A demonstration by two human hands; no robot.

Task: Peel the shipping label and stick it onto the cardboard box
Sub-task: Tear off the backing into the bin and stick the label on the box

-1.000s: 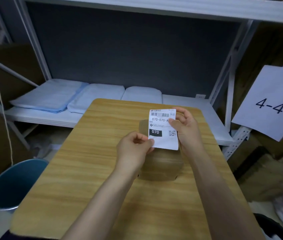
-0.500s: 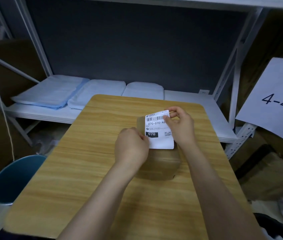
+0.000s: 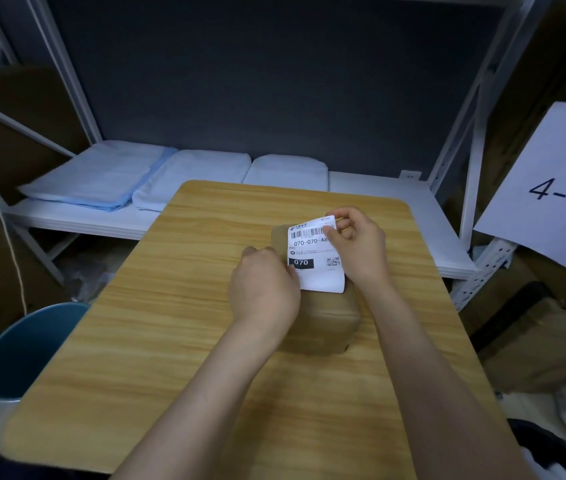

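Both hands are on the shipping label (image 3: pixel 314 258), which sits over the top of the cardboard box (image 3: pixel 323 320) right between them. The left hand (image 3: pixel 264 289) is curled closed, pinching the label's lower left edge by the black "070" block. The right hand (image 3: pixel 356 242) has its thumb and fingers closed on the upper right corner, next to the barcode. Can't tell if the label is actually stuck down yet; the far end looks a bit lifted. The box sits on the wooden table (image 3: pixel 157 334), under and just past the left wrist. A blue bin (image 3: pixel 28 348) is way off to the left hand's side.
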